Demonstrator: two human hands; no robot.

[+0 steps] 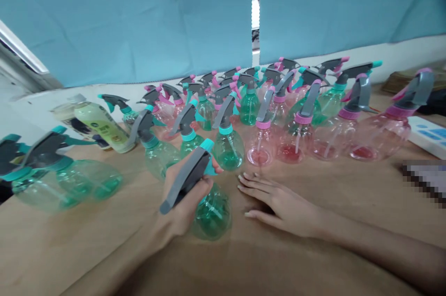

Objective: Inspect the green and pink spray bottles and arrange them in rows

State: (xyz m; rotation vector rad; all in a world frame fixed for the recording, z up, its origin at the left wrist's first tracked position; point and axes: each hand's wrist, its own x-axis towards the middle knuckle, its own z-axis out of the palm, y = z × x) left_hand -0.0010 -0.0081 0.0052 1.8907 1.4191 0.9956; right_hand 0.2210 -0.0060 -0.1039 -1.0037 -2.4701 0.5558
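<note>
My left hand [184,200] is wrapped round the neck of a green spray bottle [212,210] with a grey trigger head, standing on the wooden table [313,180] in front of me. My right hand [278,200] lies flat on the table just right of that bottle, fingers stretched out, holding nothing. Behind both hands stand several more spray bottles: green ones [228,147] at the centre and left, pink ones [296,140] to the right.
A pale yellow-green labelled bottle [104,126] lies at the left rear. Two green spray bottles [66,182] stand at the far left edge. A white box with blue print [430,135] sits at the right. Blue curtains [139,17] hang behind the table.
</note>
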